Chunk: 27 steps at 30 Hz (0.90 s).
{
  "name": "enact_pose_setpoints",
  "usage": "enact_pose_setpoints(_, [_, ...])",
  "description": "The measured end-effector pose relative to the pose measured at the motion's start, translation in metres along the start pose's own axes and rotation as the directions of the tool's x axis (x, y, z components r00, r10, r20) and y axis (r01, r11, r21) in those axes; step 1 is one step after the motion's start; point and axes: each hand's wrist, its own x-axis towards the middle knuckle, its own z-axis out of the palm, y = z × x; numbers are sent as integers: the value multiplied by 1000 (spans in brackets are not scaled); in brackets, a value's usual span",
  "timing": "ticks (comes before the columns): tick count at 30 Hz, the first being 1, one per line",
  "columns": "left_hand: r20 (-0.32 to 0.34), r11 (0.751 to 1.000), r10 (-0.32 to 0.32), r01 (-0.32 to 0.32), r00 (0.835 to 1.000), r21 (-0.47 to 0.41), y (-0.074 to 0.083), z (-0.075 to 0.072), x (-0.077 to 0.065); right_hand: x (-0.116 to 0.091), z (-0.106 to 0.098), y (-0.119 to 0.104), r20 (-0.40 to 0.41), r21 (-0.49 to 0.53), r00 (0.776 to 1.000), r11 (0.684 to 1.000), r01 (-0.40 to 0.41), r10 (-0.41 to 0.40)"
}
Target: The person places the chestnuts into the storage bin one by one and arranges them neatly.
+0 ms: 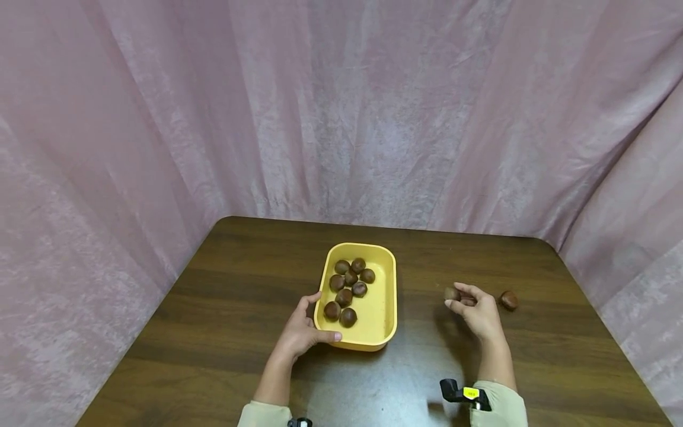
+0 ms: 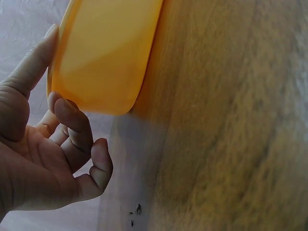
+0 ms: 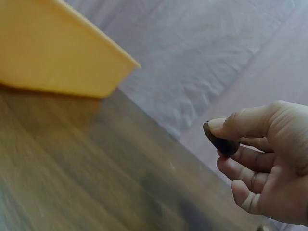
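Note:
Several brown chestnuts lie in a yellow rectangular container, mostly along its left side. My left hand grips the container's near left corner, thumb over the front rim and a finger along the left side. In the left wrist view the other fingers curl beside the container wall. To the right of the container, my right hand pinches one chestnut between thumb and fingers, held above the table. Another chestnut sits on the table just right of that hand.
The dark wooden table has rounded far corners. Pink curtains hang behind it and at both sides. Small dark specks show at the bottom of the left wrist view.

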Motion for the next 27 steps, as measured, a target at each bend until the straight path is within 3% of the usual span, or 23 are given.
enact_pose_setpoints(3, [0,1000,-1,1,1000,-1,0,0,0,4,7,-6,55,26,998,999,18,-20])
enact_pose_setpoints(8, [7,1000,-8,8,1000,-6,20,1,-12,11,14,-19,121,2,988,996,93,-92])
enact_pose_setpoints(10, [7,1000,-12,12,1000,-4,27,1,-16,13,16,-24,146,-12,980,990,137,-134])
enact_pose_setpoints(15, [19,1000,-1,1,1000,2,29,4,-17,18,20,-39,208,-27,956,976,218,-208])
enact_pose_setpoints(22, [12,1000,-3,3,1000,-11,30,3,-17,26,38,-59,341,6,901,959,283,-268])
enact_pose_setpoints(27, [0,1000,-14,14,1000,-6,16,-1,-8,31,53,-70,424,44,860,955,293,-284])
